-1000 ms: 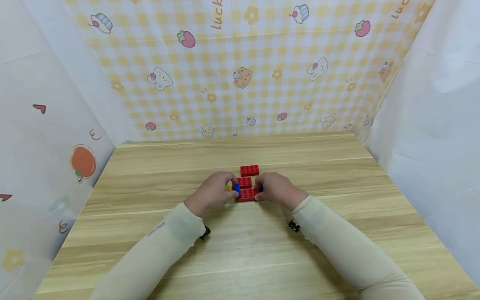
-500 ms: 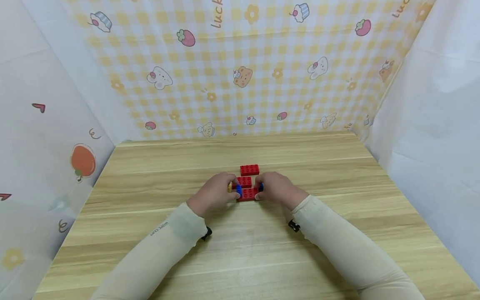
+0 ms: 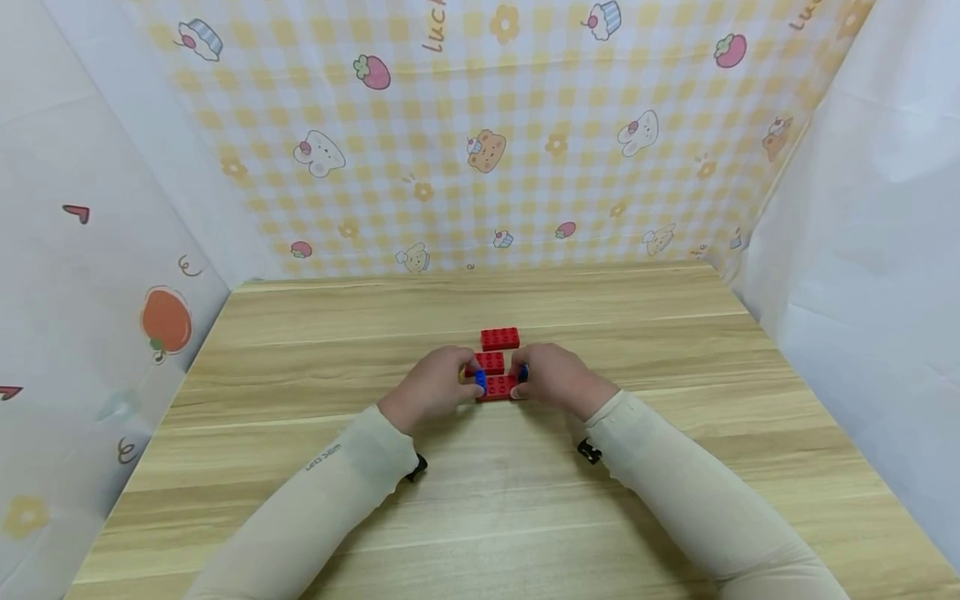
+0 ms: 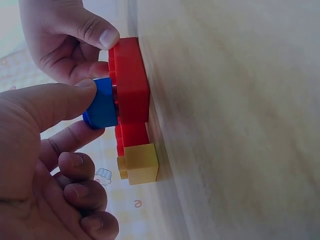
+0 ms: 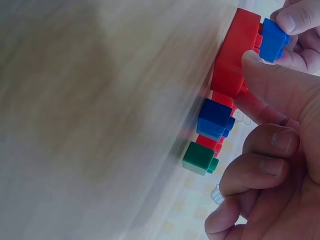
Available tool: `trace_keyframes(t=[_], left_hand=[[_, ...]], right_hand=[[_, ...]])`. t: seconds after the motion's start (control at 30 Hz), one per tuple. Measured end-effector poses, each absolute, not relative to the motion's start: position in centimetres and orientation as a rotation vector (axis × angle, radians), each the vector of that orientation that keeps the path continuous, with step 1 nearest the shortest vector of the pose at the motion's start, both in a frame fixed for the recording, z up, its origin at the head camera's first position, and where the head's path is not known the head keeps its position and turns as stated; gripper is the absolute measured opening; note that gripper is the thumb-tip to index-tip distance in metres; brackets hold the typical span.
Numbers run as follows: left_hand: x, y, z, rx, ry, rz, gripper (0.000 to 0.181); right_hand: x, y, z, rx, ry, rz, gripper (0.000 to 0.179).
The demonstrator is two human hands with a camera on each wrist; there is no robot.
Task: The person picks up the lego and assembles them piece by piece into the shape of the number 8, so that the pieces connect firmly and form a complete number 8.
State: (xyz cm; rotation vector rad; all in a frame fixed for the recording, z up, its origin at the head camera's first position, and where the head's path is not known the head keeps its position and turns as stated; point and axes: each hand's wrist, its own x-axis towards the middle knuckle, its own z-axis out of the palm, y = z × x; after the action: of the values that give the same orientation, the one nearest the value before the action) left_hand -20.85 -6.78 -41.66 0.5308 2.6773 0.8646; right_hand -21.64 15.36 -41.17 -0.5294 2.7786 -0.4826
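My left hand (image 3: 433, 382) pinches a small blue brick (image 4: 105, 106) between thumb and index finger. It is right at the studs of the front red brick (image 3: 498, 387), over its left end, and a thin strip of stud shows between the two. The red brick stands on the table, studs up, and my right hand (image 3: 553, 379) holds its right end between thumb and index finger. In the right wrist view, the blue brick (image 5: 273, 41) overlaps the stud side of the red brick (image 5: 234, 57), opposite my right thumb.
Behind stand a middle red brick (image 3: 491, 363) and a back red brick (image 3: 500, 338). A yellow brick (image 4: 142, 165) shows beyond my left fingers. A dark blue brick (image 5: 214, 119) and a green brick (image 5: 198, 158) lie to the right. A checked cloth (image 3: 525, 179) hangs behind the table.
My left hand has moved slightly right with the blue brick, onto the left end of the front red brick, and its fingers cover more of the yellow brick. My right hand stays put.
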Motion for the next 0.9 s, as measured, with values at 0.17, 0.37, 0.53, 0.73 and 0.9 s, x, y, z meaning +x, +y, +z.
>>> trace_keyframes(t=[0.17,0.37,0.53,0.73,0.9], left_hand=[[-20.88,-6.72,-41.69,0.518,2.667,0.878,0.018],[-21.01,-6.8,-41.95,0.538,2.662,0.891,0.017],[-21.02,-6.75,-42.0,0.542,2.662,0.898,0.016],[-20.84,-6.73,-41.84,0.521,2.659,0.897,0.017],[-20.68,-6.83,-41.54,0.496,2.646,0.912,0.023]], right_hand=[[-21.65,15.41,-41.14,-0.534,2.781,-0.488,0.019],[-21.7,15.5,-41.15,-0.539,2.777,-0.483,0.019],[-21.72,15.6,-41.05,-0.542,2.781,-0.474,0.019],[-21.74,15.55,-41.01,-0.552,2.779,-0.46,0.02],[-21.76,15.44,-41.13,-0.547,2.78,-0.454,0.019]])
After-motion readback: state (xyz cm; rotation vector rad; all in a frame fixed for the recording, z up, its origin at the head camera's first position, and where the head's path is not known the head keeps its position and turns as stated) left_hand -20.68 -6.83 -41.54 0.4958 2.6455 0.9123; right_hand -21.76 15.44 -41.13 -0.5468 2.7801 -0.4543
